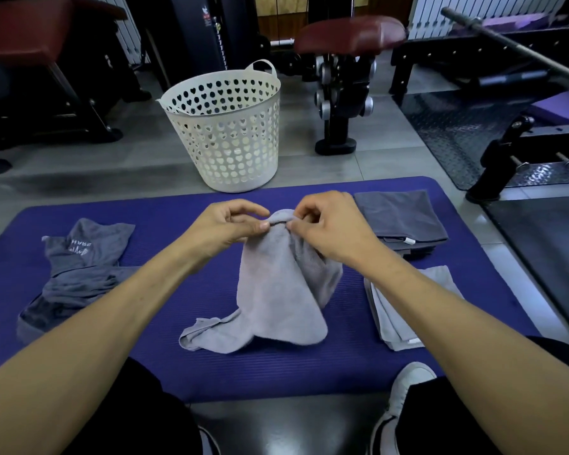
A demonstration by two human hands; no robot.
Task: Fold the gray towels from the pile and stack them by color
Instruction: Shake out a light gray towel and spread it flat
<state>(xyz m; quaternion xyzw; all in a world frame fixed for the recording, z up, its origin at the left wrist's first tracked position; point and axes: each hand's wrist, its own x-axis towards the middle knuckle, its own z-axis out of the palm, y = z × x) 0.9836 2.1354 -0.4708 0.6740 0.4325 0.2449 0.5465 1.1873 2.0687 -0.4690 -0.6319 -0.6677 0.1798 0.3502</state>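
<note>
1. Both hands hold one light towel up over the middle of the mat. The left hand pinches its top edge between thumb and forefinger; the right hand pinches the same edge just beside it, fingers curled round the hem.
2. The towel hangs bunched from that edge, its lower part trailing on the mat, one corner straggling toward the left.
3. The step in hand looks like finding the corners. To do it well, the hands should slide apart along the hem, each keeping a light pinch, until each reaches a corner.
4. Then the towel should be lifted enough for the bunched folds to drop out, and given a small shake if they cling.
5. It should be laid flat on bare mat between the pile and the stacks before it is folded, so the edges can be matched.
6. The dark pile lies unfolded at the left, well apart from the hands.
7. Folded stacks sit at the right: a dark stack farther off and a light stack nearer, partly hidden under the right forearm.
8. This towel belongs on the light stack; it should be folded to that stack's outline so the stack stays square.
9. A white basket stands on the floor beyond the mat.
</note>
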